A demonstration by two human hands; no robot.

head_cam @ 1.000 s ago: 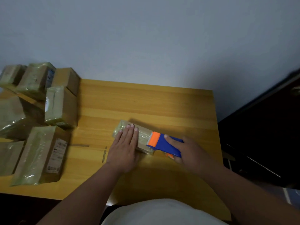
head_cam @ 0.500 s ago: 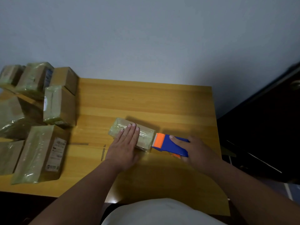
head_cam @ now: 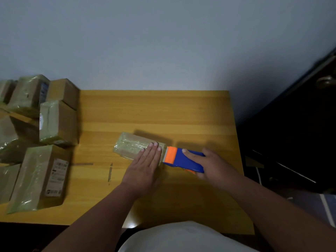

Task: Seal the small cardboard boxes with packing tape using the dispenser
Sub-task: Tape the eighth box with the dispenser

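A small cardboard box (head_cam: 131,147) wrapped in shiny tape lies near the middle of the wooden table (head_cam: 154,110). My left hand (head_cam: 145,165) lies flat on its right end, fingers straight, pressing it down. My right hand (head_cam: 216,165) grips a blue tape dispenser (head_cam: 185,160) with an orange front. The dispenser's toothed orange edge sits just off the box's right end, at table level.
Several taped cardboard boxes (head_cam: 39,177) are piled along the table's left side, one bearing a printed label. Two short tape strips (head_cam: 110,172) stick to the tabletop near the front. A dark door with a knob (head_cam: 325,81) stands at the right.
The dispenser has slid right, off the top of the box and past its right end. My left hand has shifted slightly right along the box top.
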